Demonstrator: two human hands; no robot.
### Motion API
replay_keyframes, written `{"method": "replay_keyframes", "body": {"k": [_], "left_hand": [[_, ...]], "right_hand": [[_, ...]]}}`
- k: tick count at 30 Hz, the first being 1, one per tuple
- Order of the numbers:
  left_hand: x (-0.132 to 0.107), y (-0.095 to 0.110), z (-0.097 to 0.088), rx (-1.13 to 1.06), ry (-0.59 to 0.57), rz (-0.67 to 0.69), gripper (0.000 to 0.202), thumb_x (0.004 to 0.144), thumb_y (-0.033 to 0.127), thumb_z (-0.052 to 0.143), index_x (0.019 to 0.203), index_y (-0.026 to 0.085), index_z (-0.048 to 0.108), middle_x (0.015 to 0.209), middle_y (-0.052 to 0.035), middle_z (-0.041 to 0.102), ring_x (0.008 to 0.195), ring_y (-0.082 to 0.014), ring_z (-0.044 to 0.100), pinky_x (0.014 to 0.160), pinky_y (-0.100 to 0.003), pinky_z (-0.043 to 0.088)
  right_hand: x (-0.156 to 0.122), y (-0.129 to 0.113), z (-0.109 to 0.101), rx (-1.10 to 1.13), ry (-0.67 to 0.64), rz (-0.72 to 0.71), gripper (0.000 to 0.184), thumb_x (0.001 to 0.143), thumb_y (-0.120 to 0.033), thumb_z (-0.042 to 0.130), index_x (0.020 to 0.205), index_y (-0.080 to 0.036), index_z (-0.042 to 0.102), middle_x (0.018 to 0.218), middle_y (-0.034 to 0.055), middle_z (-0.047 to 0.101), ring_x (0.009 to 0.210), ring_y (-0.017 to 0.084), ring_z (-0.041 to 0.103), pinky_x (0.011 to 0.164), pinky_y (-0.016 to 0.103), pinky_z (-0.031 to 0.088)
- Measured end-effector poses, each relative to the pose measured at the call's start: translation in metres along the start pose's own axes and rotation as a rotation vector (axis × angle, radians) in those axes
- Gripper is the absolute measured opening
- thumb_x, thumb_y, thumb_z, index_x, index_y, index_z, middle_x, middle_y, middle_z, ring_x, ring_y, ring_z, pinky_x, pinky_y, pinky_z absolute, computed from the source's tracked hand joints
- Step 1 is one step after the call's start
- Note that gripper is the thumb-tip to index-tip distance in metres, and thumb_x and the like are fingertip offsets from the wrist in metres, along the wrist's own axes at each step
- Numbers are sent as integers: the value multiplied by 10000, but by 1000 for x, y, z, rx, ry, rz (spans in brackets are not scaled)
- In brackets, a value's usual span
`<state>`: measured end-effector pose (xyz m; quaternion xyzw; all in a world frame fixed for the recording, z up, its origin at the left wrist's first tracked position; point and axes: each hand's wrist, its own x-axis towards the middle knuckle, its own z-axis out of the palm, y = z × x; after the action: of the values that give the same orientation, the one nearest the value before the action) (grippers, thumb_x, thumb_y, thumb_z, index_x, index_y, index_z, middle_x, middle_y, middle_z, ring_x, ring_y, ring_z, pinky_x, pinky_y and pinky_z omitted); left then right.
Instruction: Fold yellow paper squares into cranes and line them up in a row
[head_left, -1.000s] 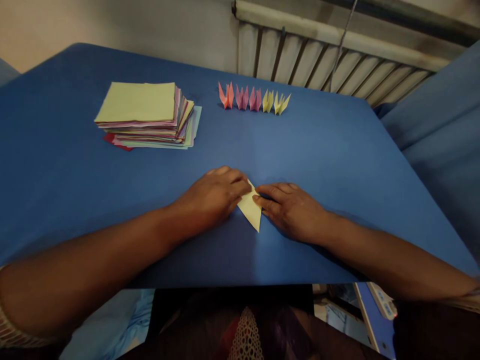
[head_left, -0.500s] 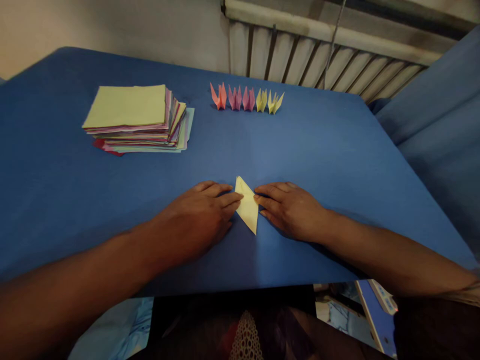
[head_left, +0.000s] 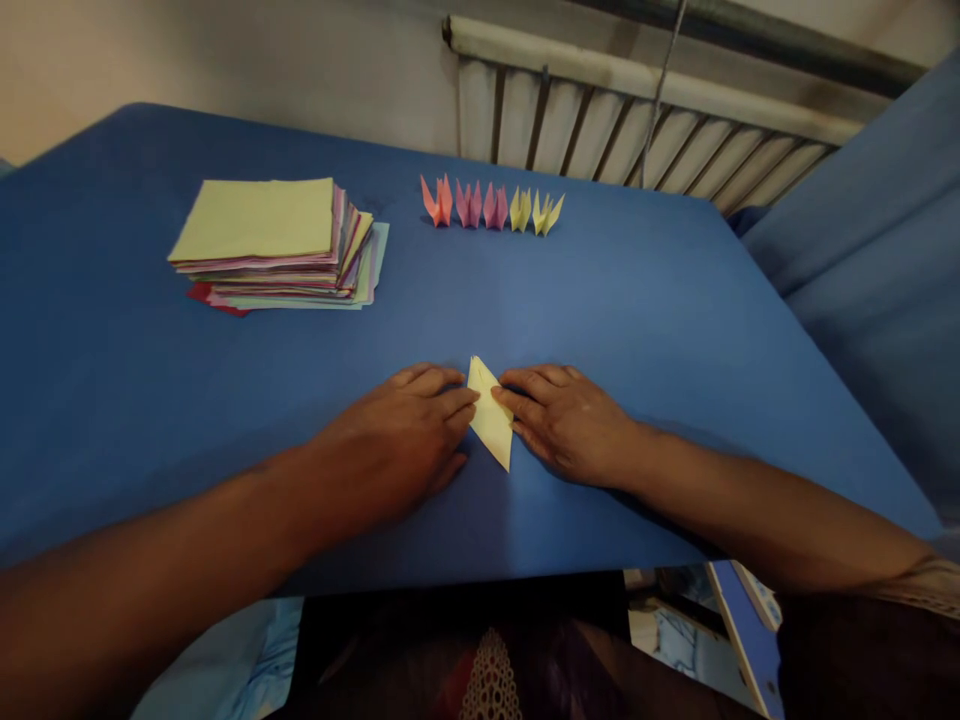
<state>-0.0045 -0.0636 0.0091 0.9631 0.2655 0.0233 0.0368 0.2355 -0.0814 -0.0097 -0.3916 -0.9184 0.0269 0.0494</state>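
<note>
A pale yellow folded paper [head_left: 491, 420], narrow and pointed at both ends, lies on the blue table [head_left: 637, 300] near its front edge. My left hand [head_left: 397, 440] lies flat beside it, fingertips pressing its left edge. My right hand [head_left: 566, 420] lies flat on the other side, fingertips touching its right edge. The fingers of both hands are stretched out and neither hand grips the paper.
A stack of coloured paper squares [head_left: 274, 240] sits at the back left. A row of several small folded paper pieces [head_left: 491, 205], orange, pink and yellow, stands at the back middle. A radiator [head_left: 622, 130] runs along the wall behind. Blue fabric [head_left: 877, 260] rises at the right.
My left hand has slid back off the top of the folded paper, so the paper's upper point shows. My right hand has stayed beside it.
</note>
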Motion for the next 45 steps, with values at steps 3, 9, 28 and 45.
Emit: {"method": "replay_keyframes", "body": {"k": [3, 9, 28, 45], "left_hand": [[1, 1, 1, 2, 11, -7, 396, 886, 340, 553, 1236, 161, 598, 1379, -127, 577, 1307, -326, 461, 1086, -461, 344], [2, -4, 3, 25, -9, 41, 393, 879, 399, 561, 1161, 129, 606, 1315, -152, 609, 1214, -319, 541, 1094, -466, 345], [7, 7, -10, 69, -125, -66, 407, 861, 408, 598, 1160, 133, 601, 1085, -130, 691, 1017, -311, 616, 947, -463, 444], [2, 7, 5, 79, -21, -27, 515, 894, 423, 571, 1341, 168, 539, 1297, -116, 638, 1156, -298, 572, 988, -434, 396]], "right_hand": [[0, 0, 1, 0, 14, -8, 440, 1020, -292, 331, 1382, -145, 533, 1372, 136, 562, 1137, 289, 521, 930, 459, 449], [0, -1, 1, -2, -3, -3, 440, 1026, -294, 332, 1391, -142, 525, 1380, 137, 556, 1156, 282, 516, 938, 452, 451], [1, -2, 3, -33, 27, -6, 427, 1030, -296, 330, 1362, -148, 554, 1376, 105, 576, 1161, 266, 539, 956, 421, 454], [-1, 1, 6, -10, 49, -34, 408, 1030, -301, 349, 1351, -178, 569, 1364, 112, 587, 1180, 260, 538, 964, 431, 460]]}}
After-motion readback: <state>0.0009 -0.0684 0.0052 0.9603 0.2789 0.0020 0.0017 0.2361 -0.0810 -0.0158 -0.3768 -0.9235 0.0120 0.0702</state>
